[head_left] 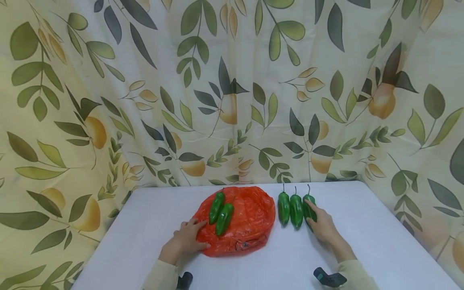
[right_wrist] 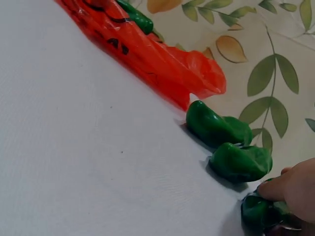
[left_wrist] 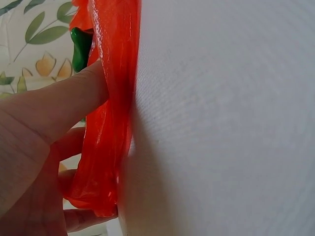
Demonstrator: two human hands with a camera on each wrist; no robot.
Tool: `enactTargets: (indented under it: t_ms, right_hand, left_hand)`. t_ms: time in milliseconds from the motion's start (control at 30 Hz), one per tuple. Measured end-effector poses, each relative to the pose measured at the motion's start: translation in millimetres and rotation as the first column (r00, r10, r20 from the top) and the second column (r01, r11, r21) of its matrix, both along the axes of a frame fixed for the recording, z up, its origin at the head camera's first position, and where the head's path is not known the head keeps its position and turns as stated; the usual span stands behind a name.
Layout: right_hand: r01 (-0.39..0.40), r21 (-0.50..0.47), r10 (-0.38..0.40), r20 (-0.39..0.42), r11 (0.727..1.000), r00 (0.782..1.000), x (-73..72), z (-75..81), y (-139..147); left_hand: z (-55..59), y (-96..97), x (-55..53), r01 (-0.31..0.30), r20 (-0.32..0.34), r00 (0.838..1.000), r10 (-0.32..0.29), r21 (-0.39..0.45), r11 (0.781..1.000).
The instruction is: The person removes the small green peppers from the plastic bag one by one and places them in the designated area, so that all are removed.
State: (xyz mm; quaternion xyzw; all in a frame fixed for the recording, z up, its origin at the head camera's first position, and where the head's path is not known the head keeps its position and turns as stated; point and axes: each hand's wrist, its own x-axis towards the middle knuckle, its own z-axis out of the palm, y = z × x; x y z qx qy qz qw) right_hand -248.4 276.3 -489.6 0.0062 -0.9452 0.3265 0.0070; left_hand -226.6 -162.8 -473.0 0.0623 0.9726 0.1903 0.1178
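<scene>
1. Examining the rightmost green pepper (head_left: 309, 213), we found it at the right end of a row of three, on or just above the white table (head_left: 366, 237); we could not tell whether it bore on the surface.
2. We recorded the right hand (head_left: 324, 226) as clamped on that pepper, index finger near the stem end and thumb lower down the side.
3. We noted the middle green pepper (head_left: 296, 212) just beside it, then the left green pepper (head_left: 284, 208); all three stems pointed away from the person.
4. Left of the row we logged a red plastic bag (head_left: 251, 215), crumpled, with dark marks on its near side. The left pepper lay close to its right edge.
5. On the bag's red plastic we counted two more: an upper pepper (head_left: 216, 207) and a lower pepper (head_left: 224, 219), side by side and slanted.
6. We saw the left hand (head_left: 185, 238) holding the bag's left edge, thumb and fingers apart from each other with plastic between them.
7. We observed pale sleeves (head_left: 357, 274) on both arms and a dark device (head_left: 330, 278) at each wrist.
8. Behind the table we saw a curtain (head_left: 250, 80) printed with leaves and orange fruit.
</scene>
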Motion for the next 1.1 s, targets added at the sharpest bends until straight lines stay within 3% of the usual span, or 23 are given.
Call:
enactTargets:
  t_ms: [333, 633, 1100]
  right_hand:
    - [0.028, -0.011, -0.028, -0.028, 1.000, 0.999, 0.6, -5.2, 0]
    - [0.029, -0.022, -0.030, -0.019, 0.999, 0.999, -0.2, -6.5, 2]
    - [0.082, -0.017, -0.081, 0.016, 0.997, 0.997, 1.1, 3.5, 9]
  left_hand:
    - [3.5, 1.7, 0.1, -0.030, 0.024, 0.999, 0.029, 0.032, 0.999]
    - [-3.3, -0.4, -1.5, -0.027, 0.030, 0.999, 0.026, 0.020, 0.999]
    - [-2.6, -0.4, -1.9, -0.019, 0.013, 1.000, 0.019, 0.018, 1.000]
